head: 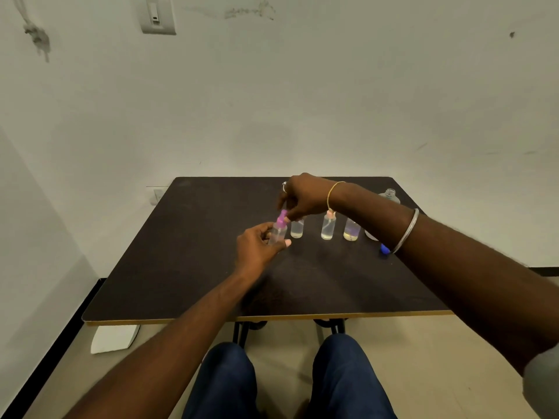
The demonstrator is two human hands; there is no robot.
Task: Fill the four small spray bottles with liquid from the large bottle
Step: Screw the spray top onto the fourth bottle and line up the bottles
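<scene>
You have the small clear plastic spray bottle (277, 234) out of the row and in your left hand (257, 249), at the front-left end of the line of bottles on the dark brown table (187, 252). This looks done so that its magenta pump top (282, 218) can be worked without knocking the neighbours. Your left fingers and thumb are curled round the bottle's body and grip it low, which leaves the neck free. The bottle leans with its top toward your right hand (305, 196); whether its base touches the table I cannot tell. Your right hand comes in from above and across, wrist bent downward, with its fingertips pinching the magenta top, a hold suited to twisting it. I cannot tell whether the top is going on or coming off, nor how full this bottle is. Your right forearm crosses over the right end of the row. Three more small clear bottles stand upright just behind: one with pale liquid (297, 230), one with a peach pump top (328, 229), and one with yellowish liquid at its base (351, 231). The large clear bottle (390, 195) stands open-necked at the far right, well apart from your hands, probably parked within reach for pouring. A small blue cap (384, 249) lies by your right forearm.
</scene>
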